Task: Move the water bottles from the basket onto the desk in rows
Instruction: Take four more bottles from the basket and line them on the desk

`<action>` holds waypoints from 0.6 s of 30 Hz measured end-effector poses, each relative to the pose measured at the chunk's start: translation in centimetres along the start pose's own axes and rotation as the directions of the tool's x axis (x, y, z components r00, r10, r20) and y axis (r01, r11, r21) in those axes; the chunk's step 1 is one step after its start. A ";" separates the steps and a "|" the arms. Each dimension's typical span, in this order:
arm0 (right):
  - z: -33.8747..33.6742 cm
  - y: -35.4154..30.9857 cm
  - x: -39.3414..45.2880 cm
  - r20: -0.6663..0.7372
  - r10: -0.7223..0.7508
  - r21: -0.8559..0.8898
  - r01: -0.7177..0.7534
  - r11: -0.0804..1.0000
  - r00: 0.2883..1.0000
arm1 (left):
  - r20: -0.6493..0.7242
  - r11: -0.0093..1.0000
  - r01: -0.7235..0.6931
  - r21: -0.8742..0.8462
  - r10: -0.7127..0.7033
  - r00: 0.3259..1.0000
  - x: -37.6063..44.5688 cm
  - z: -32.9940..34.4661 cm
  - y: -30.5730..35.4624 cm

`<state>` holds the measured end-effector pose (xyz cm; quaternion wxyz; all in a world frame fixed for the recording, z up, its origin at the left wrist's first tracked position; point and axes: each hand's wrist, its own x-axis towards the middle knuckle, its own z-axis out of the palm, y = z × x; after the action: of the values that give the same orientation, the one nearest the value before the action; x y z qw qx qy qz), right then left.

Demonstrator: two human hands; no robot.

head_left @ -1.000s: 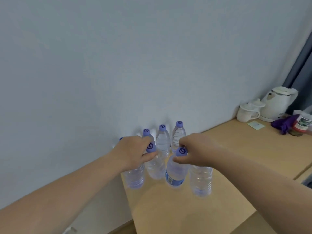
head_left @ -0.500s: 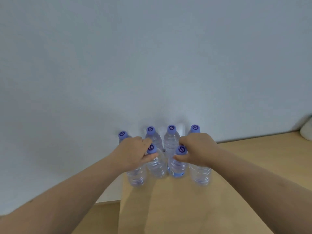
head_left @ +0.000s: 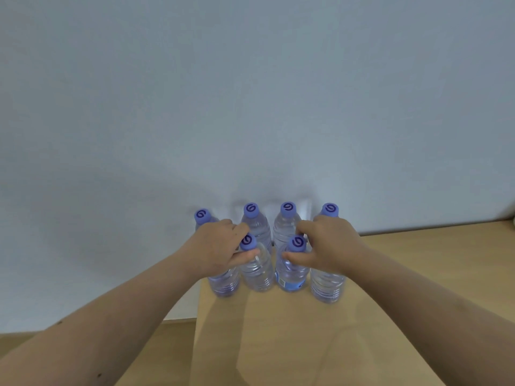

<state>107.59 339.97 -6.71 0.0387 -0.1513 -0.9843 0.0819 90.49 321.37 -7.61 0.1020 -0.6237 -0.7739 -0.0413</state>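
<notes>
Clear water bottles with purple caps stand in two rows at the far left end of the wooden desk, against the wall. The back row shows several caps. My left hand is closed around the neck of a front-row bottle and covers the top of the bottle to its left. My right hand pinches the neck of the blue-labelled front bottle and hides the top of the bottle to its right. The basket is out of view.
A plain grey-blue wall rises right behind the bottles. The desk's left edge runs just beside the leftmost bottles, with wooden floor below it. The desk top stretches to the right and toward me.
My view has swung left and downward, so the kettle, cups and purple cloth at the right have left the picture. Both hands stay on the same front-row bottle necks.
</notes>
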 end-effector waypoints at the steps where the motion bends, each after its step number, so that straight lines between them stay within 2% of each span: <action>1: -0.1 0.2 0.1 0.003 0.002 0.016 -0.002 1.000 1.000 | 0.013 1.000 0.007 -0.003 -0.007 1.000 0.1 0.0 0.0; 4: -0.2 0.7 0.3 0.010 0.027 0.071 -0.028 0.997 1.000 | 0.077 0.999 0.027 -0.023 -0.025 0.997 0.3 -0.1 -0.1; 9: 0.3 0.8 0.1 0.049 0.052 0.073 -0.056 0.996 0.997 | 0.079 0.999 0.040 -0.026 -0.038 0.996 0.1 -0.3 0.1; 18: -0.7 0.2 -1.0 0.077 0.014 -0.083 -0.008 0.997 0.997 | 0.024 0.989 0.113 -0.095 -0.111 0.994 -1.4 -1.0 0.4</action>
<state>108.69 339.97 -6.15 -0.0061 -0.1548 -0.9868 0.0472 91.23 319.95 -6.90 0.0621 -0.5839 -0.8056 -0.0785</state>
